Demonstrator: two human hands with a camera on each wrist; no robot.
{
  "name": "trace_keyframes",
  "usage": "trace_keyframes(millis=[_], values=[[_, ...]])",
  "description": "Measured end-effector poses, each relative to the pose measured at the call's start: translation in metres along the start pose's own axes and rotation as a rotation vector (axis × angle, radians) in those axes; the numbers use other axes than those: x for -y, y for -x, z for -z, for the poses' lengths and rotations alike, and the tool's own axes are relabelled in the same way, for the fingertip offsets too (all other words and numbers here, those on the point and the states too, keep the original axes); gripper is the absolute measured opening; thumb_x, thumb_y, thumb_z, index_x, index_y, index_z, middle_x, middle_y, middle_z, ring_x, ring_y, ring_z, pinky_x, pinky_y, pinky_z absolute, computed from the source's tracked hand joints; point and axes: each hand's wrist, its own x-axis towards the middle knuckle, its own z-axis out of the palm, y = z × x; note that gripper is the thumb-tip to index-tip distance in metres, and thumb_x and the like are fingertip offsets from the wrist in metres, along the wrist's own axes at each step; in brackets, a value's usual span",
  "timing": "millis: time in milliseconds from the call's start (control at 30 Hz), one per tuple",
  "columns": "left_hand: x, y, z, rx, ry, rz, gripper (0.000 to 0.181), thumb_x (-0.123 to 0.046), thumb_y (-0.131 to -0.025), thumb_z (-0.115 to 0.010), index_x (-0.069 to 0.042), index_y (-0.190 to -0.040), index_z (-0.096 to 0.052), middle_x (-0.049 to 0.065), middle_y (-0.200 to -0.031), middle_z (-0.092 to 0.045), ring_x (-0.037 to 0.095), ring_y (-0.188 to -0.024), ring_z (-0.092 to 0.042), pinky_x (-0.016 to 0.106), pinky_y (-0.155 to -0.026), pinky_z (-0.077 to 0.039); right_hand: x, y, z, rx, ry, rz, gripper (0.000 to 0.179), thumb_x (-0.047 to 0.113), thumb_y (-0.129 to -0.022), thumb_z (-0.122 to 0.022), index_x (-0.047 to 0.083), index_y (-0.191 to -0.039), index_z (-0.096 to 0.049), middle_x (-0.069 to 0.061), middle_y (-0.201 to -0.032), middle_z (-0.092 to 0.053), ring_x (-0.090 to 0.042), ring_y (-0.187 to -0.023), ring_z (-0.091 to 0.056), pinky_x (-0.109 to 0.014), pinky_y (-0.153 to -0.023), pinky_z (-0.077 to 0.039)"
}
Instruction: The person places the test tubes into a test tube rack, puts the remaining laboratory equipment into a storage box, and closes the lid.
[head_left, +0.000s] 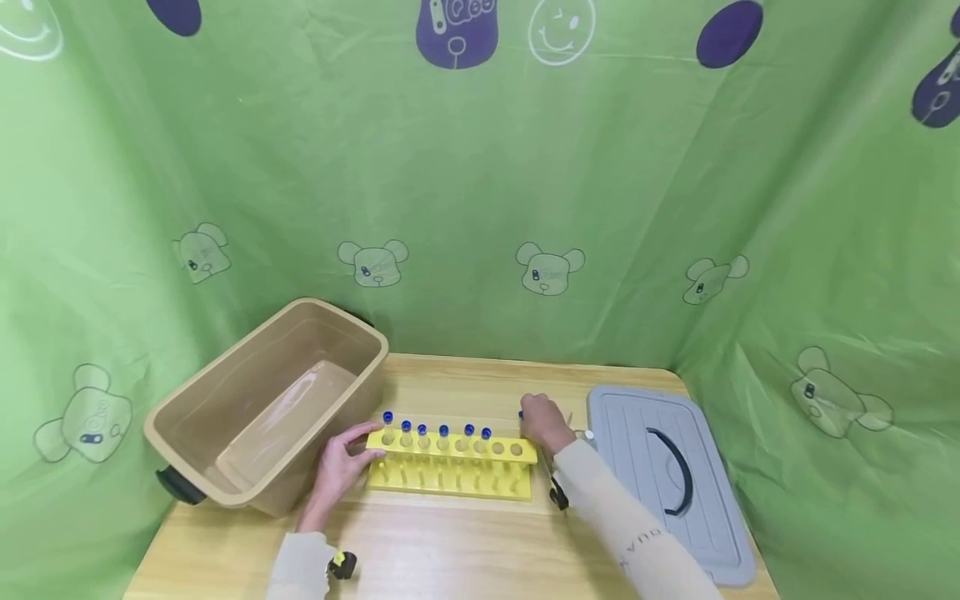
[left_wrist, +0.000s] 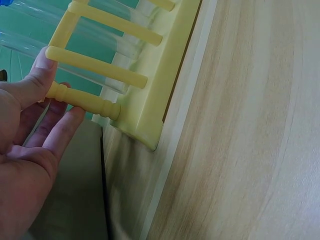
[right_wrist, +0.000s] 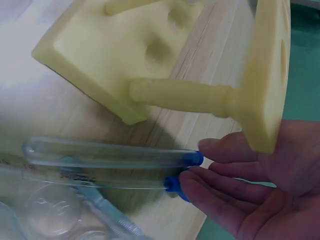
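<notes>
A yellow test tube rack [head_left: 450, 492] stands mid-table, holding several clear test tubes [head_left: 443, 442] with blue caps in its left and middle holes. My left hand [head_left: 347, 467] grips the rack's left end; in the left wrist view thumb and fingers curl around its end post [left_wrist: 85, 99]. Just beyond the rack's right end, my right hand [head_left: 545, 423] pinches a test tube [right_wrist: 110, 154] at its blue cap between thumb and fingers. A second capped tube [right_wrist: 120, 179] lies alongside it, its blue cap right at my fingertips [right_wrist: 192, 181].
On the left stands a large tan bin [head_left: 262, 496] with black handles. A grey lid [head_left: 637, 467] with a black handle lies on the right. Clear round glassware [right_wrist: 52, 210] and a slim light-blue tool [right_wrist: 110, 212] sit near the right hand. Green curtains [head_left: 465, 167] surround the table.
</notes>
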Motion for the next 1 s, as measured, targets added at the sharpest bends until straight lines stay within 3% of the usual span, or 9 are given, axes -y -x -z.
trace_keyframes(millis=[233,600,700,867,933,1000], values=[[-0.003,0.000,-0.003,0.013,0.002,0.021,0.048,0.002,-0.075,-0.086,-0.006,-0.121,-0.074,0.019,-0.128,-0.068,0.039,-0.112,-0.068,0.039,-0.092,-0.059,0.000,0.001,-0.002,0.040,0.043,-0.036,0.008,-0.008,-0.085,-0.064,-0.001,-0.088,-0.065,-0.014,-0.081,-0.062,-0.030,-0.074,-0.062,-0.045,-0.072,-0.061],[-0.004,-0.002,-0.003,0.018,0.018,0.016,0.048,-0.001,-0.076,-0.086,-0.004,-0.122,-0.073,0.021,-0.129,-0.067,0.042,-0.114,-0.067,0.040,-0.093,-0.059,-0.006,-0.002,-0.001,0.049,-0.027,-0.094,0.022,-0.007,-0.076,-0.077,-0.001,-0.089,-0.061,-0.012,-0.079,-0.059,-0.028,-0.072,-0.058,-0.040,-0.067,-0.057],[-0.003,-0.002,-0.002,0.018,0.032,0.027,0.048,-0.001,-0.077,-0.086,-0.003,-0.122,-0.073,0.021,-0.130,-0.067,0.041,-0.115,-0.066,0.039,-0.094,-0.058,-0.007,-0.003,-0.003,0.051,-0.053,-0.084,0.024,-0.007,-0.075,-0.075,-0.004,-0.096,-0.064,-0.013,-0.081,-0.061,-0.029,-0.073,-0.059,-0.040,-0.067,-0.057],[-0.002,-0.001,-0.001,0.013,0.038,0.041,0.049,0.000,-0.076,-0.086,-0.002,-0.123,-0.072,0.021,-0.130,-0.066,0.041,-0.116,-0.066,0.040,-0.095,-0.058,-0.008,-0.006,-0.006,0.037,-0.097,-0.070,0.042,-0.008,-0.072,-0.073,-0.009,-0.114,-0.065,-0.019,-0.091,-0.067,-0.032,-0.080,-0.063,-0.044,-0.072,-0.060],[-0.002,-0.001,0.000,0.008,0.033,0.044,0.049,0.000,-0.076,-0.086,-0.002,-0.123,-0.072,0.021,-0.130,-0.067,0.041,-0.115,-0.066,0.039,-0.095,-0.058,-0.007,-0.007,-0.005,0.016,-0.116,-0.065,0.046,-0.008,-0.075,-0.071,-0.009,-0.120,-0.064,-0.020,-0.096,-0.069,-0.033,-0.082,-0.065,-0.046,-0.074,-0.061],[-0.001,-0.001,0.000,0.004,0.031,0.044,0.049,0.000,-0.075,-0.087,-0.003,-0.122,-0.073,0.020,-0.129,-0.068,0.041,-0.114,-0.066,0.038,-0.094,-0.058,-0.006,-0.008,-0.004,-0.014,-0.159,-0.058,0.046,-0.006,-0.080,-0.068,-0.008,-0.126,-0.063,-0.019,-0.090,-0.069,-0.031,-0.074,-0.064,-0.044,-0.067,-0.060]])
